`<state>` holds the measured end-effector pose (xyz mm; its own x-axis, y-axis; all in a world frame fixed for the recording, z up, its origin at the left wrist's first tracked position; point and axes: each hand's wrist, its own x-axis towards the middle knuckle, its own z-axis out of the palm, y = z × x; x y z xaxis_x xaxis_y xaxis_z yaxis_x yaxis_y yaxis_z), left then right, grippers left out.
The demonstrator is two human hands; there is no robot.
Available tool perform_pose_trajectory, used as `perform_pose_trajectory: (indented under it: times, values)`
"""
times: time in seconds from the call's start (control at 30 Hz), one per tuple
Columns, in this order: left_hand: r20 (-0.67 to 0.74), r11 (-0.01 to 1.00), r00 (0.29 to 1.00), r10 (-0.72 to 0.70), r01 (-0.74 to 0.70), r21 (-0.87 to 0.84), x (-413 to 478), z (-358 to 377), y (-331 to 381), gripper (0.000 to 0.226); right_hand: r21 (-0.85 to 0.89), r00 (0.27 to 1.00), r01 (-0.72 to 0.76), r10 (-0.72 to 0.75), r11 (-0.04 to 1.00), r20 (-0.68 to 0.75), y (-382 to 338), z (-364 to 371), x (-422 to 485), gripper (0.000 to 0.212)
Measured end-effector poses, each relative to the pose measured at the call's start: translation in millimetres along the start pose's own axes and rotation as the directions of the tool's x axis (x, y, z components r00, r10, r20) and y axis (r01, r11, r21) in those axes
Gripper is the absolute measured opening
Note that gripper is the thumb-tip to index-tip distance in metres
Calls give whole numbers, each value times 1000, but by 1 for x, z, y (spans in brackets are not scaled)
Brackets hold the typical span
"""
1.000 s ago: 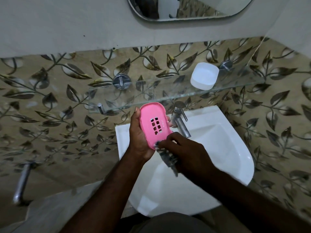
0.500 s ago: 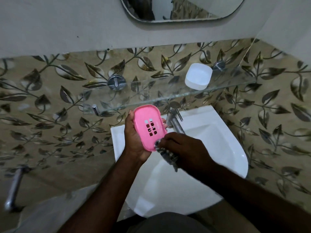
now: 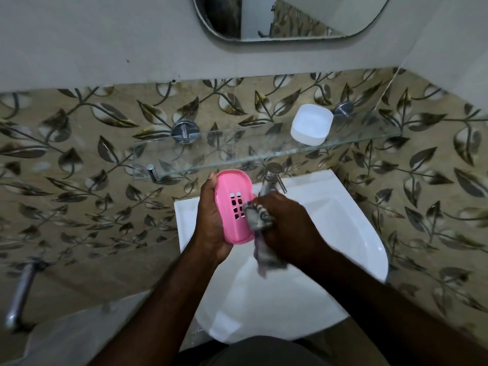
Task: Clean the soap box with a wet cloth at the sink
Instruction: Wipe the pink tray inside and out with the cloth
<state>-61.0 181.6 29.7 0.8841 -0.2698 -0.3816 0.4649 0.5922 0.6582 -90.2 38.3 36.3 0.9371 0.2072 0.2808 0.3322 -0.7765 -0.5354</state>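
A pink soap box (image 3: 232, 204) with a grid of drain holes is held upright over the white sink (image 3: 343, 225), gripped from the left side by my left hand (image 3: 208, 220). My right hand (image 3: 287, 223) is closed on a grey patterned cloth (image 3: 257, 217). The cloth presses against the box's right side beside the holes, and its loose end hangs down toward the basin. The chrome tap (image 3: 272, 180) stands just behind my right hand, partly hidden by it.
A glass shelf (image 3: 237, 151) runs along the leaf-patterned tiled wall above the sink, carrying a white soap-box lid or tray (image 3: 311, 124) at its right. A mirror (image 3: 287, 17) hangs above. A chrome pipe fitting (image 3: 19, 291) sticks out at lower left.
The cloth has slid up from the lower end of the pink box to the drain holes at its middle, my right hand moving with it. The left hand keeps the same hold.
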Motion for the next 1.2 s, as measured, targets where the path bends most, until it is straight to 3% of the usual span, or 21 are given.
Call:
perform_pose_trajectory:
  times: [0.1,0.23,0.33,0.4,0.53,0.7,0.83,0.97,1.1,1.2]
  values:
    - [4,998,999,37,-37,-48,-1,-3,2,76,11,994,-44,43,999,96,-4,-1,-15,34]
    - [34,998,998,48,-47,-41,-5,11,-8,64,-53,993,-73,68,996,-102,-10,-15,21,26]
    - [37,997,999,34,-32,-69,-6,14,-11,64,-30,991,-76,73,997,-109,-14,-20,32,26]
    - [22,995,999,36,-34,-91,-5,12,-7,64,-25,998,-47,46,999,-53,-10,-13,12,27]
    - [-6,991,998,62,-62,-120,-3,7,-5,61,0,992,-41,41,999,116,-4,-3,-16,8]
    - [41,989,998,45,-39,-146,-7,15,-7,65,40,993,-38,42,998,-110,-21,-21,30,10]
    - [16,979,999,35,-31,-200,-5,8,-5,64,95,994,-81,88,992,-63,-28,-11,10,9]
    - [-22,969,1000,19,-23,-247,-7,-3,-8,68,65,988,-128,121,990,98,-29,-8,-11,6]
    - [57,959,998,1,15,-284,-10,2,-17,67,-5,993,-118,118,993,-16,-43,-23,30,12]
    - [83,958,996,14,11,-287,-13,6,-18,63,-10,991,-135,134,991,-20,-51,-24,38,14]
